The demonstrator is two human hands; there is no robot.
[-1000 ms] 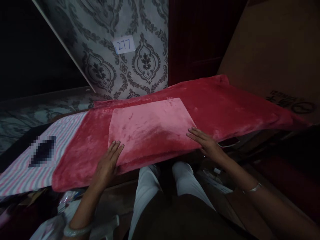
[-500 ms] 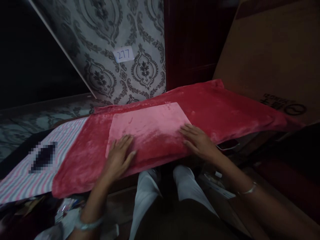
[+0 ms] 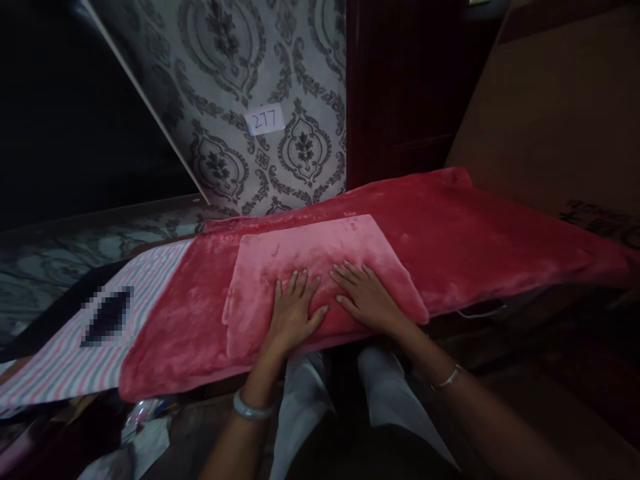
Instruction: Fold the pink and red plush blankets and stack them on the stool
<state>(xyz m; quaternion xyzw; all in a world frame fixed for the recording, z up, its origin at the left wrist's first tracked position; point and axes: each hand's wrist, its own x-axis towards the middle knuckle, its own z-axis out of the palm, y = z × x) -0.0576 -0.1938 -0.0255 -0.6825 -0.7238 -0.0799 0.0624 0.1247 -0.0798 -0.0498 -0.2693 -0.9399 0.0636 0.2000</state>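
Observation:
A pink plush cloth point(image 3: 315, 243) lies on a larger red plush cloth point(image 3: 440, 240) spread across a long low surface. Both my hands press on the pink cloth with nothing held in them. My left hand point(image 3: 295, 310) lies on its front middle, fingers spread and pointing away from me. Just to its right, my right hand point(image 3: 367, 297) rests palm down, its fingers stretched toward the upper left. The pink cloth reaches to the near edge and looks doubled at its left side.
A striped cloth point(image 3: 155, 273) with a blurred dark patch lies at the left end. Behind stands a patterned wall point(image 3: 230, 87) with a paper label point(image 3: 266, 119) reading 277. A large cardboard box point(image 3: 565, 113) is at the right. Loose items point(image 3: 145, 433) lie below at the left.
The pink cloth's near part now covers red cloth that showed before, down to the front edge. My hands have come closer together on it. The camera view has shifted slightly.

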